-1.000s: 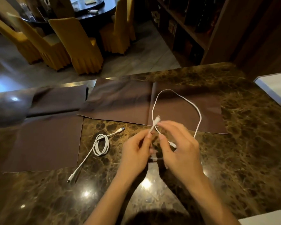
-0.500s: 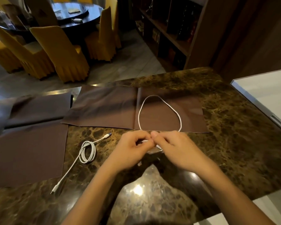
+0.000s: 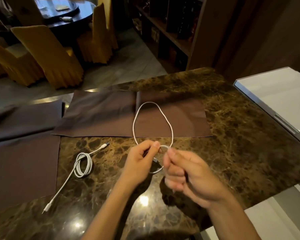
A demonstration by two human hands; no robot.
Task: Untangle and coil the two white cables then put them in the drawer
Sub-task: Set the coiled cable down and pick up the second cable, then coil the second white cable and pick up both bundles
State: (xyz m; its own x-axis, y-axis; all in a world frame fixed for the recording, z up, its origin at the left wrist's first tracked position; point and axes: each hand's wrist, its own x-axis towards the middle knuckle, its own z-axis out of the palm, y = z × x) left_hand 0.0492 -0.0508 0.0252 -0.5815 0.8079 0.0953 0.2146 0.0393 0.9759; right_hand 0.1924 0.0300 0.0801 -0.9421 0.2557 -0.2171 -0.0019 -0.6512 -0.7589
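One white cable makes a big loop lying over the brown mat, its two ends coming back to my hands. My left hand pinches the cable between thumb and forefinger. My right hand is closed on the same cable just to the right, and a small second loop hangs between the two hands. A second white cable lies coiled on the marble counter to the left, with one long tail running toward the near edge and a short tail pointing up right. No drawer is identifiable.
Brown mats cover the far and left parts of the counter. A white surface with a metal edge sits at the right. Yellow-covered chairs and a dark shelf unit stand beyond the counter.
My hands have drawn the cable in, so the big loop is narrower and a small loop has formed between them. The camera view shifted; the coiled cable on the left stayed put.
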